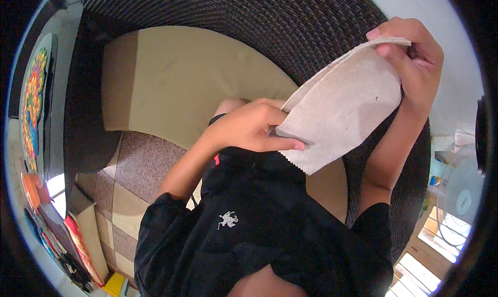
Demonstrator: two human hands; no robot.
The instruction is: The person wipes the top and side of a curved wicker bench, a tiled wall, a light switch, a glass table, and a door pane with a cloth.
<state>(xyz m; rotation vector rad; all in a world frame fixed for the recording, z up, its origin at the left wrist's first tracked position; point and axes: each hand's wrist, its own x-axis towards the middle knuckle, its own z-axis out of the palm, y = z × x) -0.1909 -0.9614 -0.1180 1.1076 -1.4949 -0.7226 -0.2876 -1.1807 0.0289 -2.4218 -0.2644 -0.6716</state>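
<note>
A folded off-white cloth [344, 98] with a soft, suede-like surface hangs tilted between my hands, above my lap. One short edge at its lower left is cut in zigzags, and a small dark mark shows on the upper face. My left hand [256, 126] grips the lower left end, its thumb lying on the upper layer while the other fingers are hidden behind or between the layers. At the upper right, my right hand [416, 57] pinches the far edge between thumb and fingers. The layers gape slightly along the left side.
I sit within a curved dark wicker sofa [249, 14] with a khaki seat cushion [186, 75]. A checked carpet [144, 172] covers the floor at left. Beyond are a colourful peacock picture [35, 106] at far left and a fan [463, 199] at right.
</note>
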